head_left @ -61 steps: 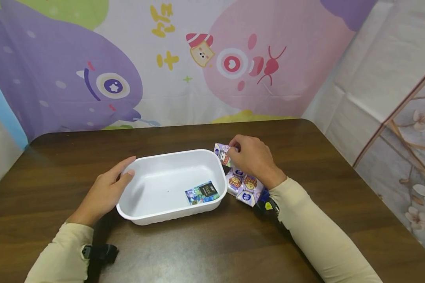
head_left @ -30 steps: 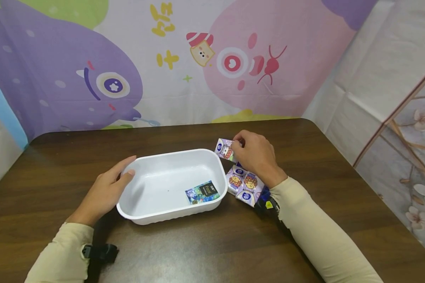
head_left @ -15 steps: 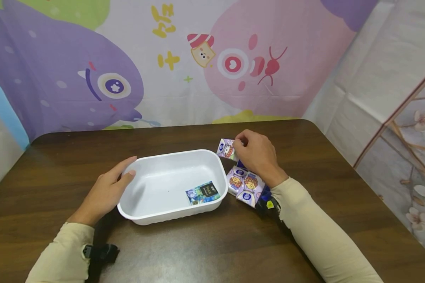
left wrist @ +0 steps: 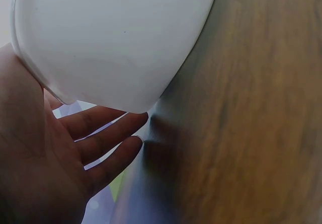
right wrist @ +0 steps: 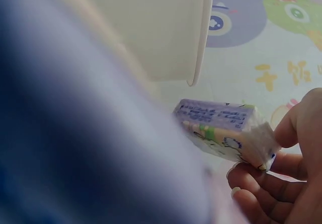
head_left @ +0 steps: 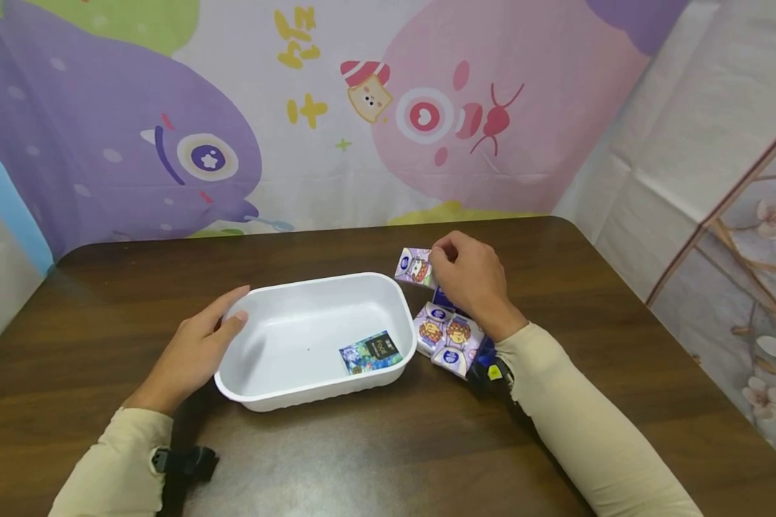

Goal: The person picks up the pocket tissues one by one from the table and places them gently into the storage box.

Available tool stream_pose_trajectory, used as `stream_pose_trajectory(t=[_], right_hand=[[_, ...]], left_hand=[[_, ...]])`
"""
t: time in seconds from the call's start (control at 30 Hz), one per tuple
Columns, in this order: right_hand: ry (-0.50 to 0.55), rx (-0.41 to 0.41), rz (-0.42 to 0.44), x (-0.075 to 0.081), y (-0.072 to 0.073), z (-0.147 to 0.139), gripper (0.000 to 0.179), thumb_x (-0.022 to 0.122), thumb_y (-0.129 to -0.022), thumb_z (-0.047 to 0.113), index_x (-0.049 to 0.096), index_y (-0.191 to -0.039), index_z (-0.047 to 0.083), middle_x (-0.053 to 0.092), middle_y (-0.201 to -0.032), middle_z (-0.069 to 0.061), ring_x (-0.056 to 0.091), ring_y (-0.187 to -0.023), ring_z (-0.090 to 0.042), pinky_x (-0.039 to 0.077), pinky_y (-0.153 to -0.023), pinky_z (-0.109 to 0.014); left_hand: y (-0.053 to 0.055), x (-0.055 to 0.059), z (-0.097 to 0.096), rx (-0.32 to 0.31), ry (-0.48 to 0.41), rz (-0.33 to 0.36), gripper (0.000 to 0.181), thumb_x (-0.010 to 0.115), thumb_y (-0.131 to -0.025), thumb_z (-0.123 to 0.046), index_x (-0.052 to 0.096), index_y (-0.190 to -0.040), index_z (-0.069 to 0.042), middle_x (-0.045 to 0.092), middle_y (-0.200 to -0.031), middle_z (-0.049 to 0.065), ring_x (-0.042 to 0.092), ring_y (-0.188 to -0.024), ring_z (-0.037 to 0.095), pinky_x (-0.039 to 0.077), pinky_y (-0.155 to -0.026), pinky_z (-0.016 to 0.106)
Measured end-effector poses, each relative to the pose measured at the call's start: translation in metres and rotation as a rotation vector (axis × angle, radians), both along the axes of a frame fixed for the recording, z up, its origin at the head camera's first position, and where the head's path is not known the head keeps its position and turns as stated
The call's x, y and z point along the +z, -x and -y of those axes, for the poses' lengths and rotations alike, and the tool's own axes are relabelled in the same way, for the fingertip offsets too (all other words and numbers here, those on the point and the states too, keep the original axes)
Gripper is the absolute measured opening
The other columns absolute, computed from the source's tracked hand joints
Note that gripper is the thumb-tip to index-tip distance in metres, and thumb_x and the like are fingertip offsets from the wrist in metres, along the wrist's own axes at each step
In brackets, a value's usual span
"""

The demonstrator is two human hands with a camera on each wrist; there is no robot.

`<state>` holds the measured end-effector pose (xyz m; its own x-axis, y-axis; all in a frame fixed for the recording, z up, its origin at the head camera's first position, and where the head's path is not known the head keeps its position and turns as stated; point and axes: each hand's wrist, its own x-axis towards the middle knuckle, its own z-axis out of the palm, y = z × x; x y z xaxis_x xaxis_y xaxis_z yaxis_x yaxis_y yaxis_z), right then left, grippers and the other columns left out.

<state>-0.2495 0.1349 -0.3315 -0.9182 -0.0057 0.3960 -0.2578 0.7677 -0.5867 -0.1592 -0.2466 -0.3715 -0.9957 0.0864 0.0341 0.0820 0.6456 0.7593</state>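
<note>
- The small tissue pack (head_left: 412, 267) was held by the right hand (head_left: 472, 276), pinched at one end between the thumb and bent fingers.
- It was seen outside the white tray (head_left: 291, 341), at about two o'clock from the tray's middle.
- Two seconds before, it had been seen right by the tray's corner; since then it had been moved a little toward one o'clock, so a gap was shown.
- A dark blue thing (head_left: 442, 298) was uncovered just below the right hand; what it was could not be told.
- Two more packs (head_left: 458, 343) were left at three o'clock, just beside the tray.
- A blue packet (head_left: 370, 353) was left inside the tray, near three o'clock.
- At nine o'clock, the tray's end was touched by the left hand (head_left: 190, 348), with its fingers loose and spread apart. The tray was hardly moved.
- From this, the pack seemed to be handled by itself, while the tray was kept steady.
</note>
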Motion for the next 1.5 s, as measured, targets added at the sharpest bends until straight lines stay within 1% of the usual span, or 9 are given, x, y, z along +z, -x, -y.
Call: stream_pose_trajectory(t=[0.37, 0.7, 1.07, 1.23, 1.5], right_hand=[[0.078, 0.012, -0.041, 0.0006, -0.0001, 0.0005, 0.022, 0.055, -0.096, 0.029, 0.072, -0.098, 0.015, 0.066, -0.085, 0.0, 0.057, -0.076, -0.02, 0.045, -0.068, -0.037], [0.156, 0.009, -0.001, 0.0018, -0.0015, 0.0024, 0.025, 0.051, -0.098, 0.028, 0.072, -0.099, 0.016, 0.066, -0.088, -0.001, 0.057, -0.078, -0.02, 0.046, -0.069, -0.037], [0.199, 0.037, -0.006, 0.004, -0.0026, 0.0055, 0.026, 0.05, -0.098, 0.025, 0.073, -0.096, 0.014, 0.067, -0.09, -0.002, 0.058, -0.079, -0.02, 0.045, -0.07, -0.036], [0.2, 0.1, -0.004, 0.0034, -0.0035, 0.0062, 0.024, 0.05, -0.098, 0.022, 0.073, -0.095, 0.013, 0.067, -0.089, -0.002, 0.058, -0.08, -0.019, 0.045, -0.07, -0.035], [0.216, 0.275, 0.007, -0.0004, -0.0056, 0.0079, 0.022, 0.051, -0.099, 0.019, 0.072, -0.093, 0.013, 0.068, -0.09, 0.0, 0.058, -0.077, -0.017, 0.048, -0.067, -0.034]], left_hand=[[0.0002, 0.0003, 0.0005, -0.007, -0.001, 0.008, 0.061, 0.041, -0.106, -0.05, 0.03, -0.16, -0.023, 0.035, -0.157, 0.022, 0.037, -0.138, 0.045, 0.036, -0.103, 0.066], [0.0006, 0.0008, 0.0, -0.005, -0.004, 0.01, 0.062, 0.041, -0.106, -0.05, 0.03, -0.16, -0.023, 0.034, -0.157, 0.022, 0.036, -0.139, 0.046, 0.035, -0.104, 0.067], [0.0011, -0.0002, 0.0001, -0.003, 0.001, 0.01, 0.062, 0.04, -0.106, -0.052, 0.03, -0.16, -0.023, 0.035, -0.157, 0.022, 0.038, -0.138, 0.046, 0.036, -0.103, 0.067], [0.0007, -0.0002, 0.0003, -0.003, -0.002, 0.012, 0.062, 0.04, -0.106, -0.052, 0.03, -0.16, -0.024, 0.035, -0.157, 0.022, 0.039, -0.138, 0.045, 0.037, -0.103, 0.066], [0.0004, 0.0004, 0.0008, -0.005, -0.004, 0.009, 0.061, 0.042, -0.106, -0.051, 0.03, -0.16, -0.023, 0.035, -0.157, 0.021, 0.037, -0.139, 0.044, 0.036, -0.104, 0.065]])
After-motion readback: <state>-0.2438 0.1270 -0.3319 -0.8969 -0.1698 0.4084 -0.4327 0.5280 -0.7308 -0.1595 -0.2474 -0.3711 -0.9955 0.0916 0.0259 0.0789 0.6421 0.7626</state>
